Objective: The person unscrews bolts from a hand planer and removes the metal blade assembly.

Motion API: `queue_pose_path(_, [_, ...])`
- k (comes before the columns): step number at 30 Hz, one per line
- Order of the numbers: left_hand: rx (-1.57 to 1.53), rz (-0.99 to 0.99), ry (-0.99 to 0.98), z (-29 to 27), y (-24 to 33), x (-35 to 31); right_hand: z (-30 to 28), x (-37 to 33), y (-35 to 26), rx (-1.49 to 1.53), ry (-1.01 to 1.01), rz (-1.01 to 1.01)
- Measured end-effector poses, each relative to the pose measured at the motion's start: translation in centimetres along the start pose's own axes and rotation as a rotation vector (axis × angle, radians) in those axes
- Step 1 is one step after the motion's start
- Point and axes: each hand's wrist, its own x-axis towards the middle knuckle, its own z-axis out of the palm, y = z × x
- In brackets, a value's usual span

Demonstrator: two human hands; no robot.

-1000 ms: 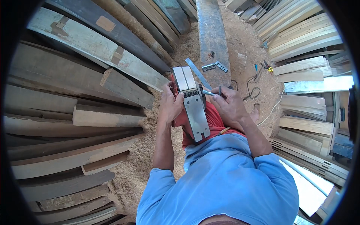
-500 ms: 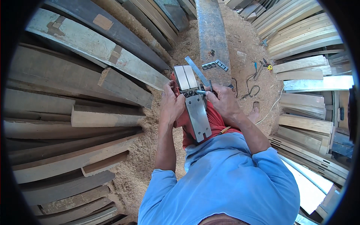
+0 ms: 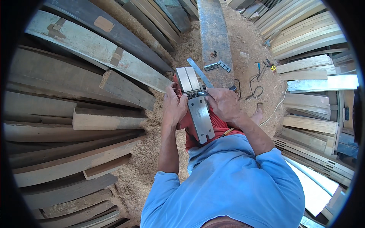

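A red electric hand planer lies sole up across my lap, its two silver sole plates facing me. Between the plates the bolts of the dark cutter block show. My left hand is closed round the planer's left side, the thumb beside the cutter block. In my right hand is a metal T-handle wrench, its tip at the right end of the cutter block and its handle hidden under the fingers. A flat metal strip slants just beyond the right hand.
A long worn plank runs ahead, bearing two metal pieces with holes. To its right lie a dark cable and yellow-handled pliers. Stacked boards line the left, more boards the right. Shavings cover the floor.
My right hand has turned and closed over the wrench, so the upright bar of its handle no longer shows. My left hand and the planer have stayed in place.
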Motion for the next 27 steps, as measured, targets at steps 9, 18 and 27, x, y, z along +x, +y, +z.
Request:
queue_pose_path(9, [-0.228, -0.065, 0.051, 0.0, -1.5, -0.2, -0.3, -0.5, 0.7, 0.061, 0.218, -0.124])
queue_pose_path(18, [-0.176, -0.049, 0.101, 0.2, -0.4, -0.1, 0.7, -2.3, 0.8, 0.663, 0.026, 0.103])
queue_pose_path(27, [-0.220, -0.005, 0.160, 0.2, -0.4, -0.6, 1.0, -1.1, -0.7, 0.316, 0.145, -0.100])
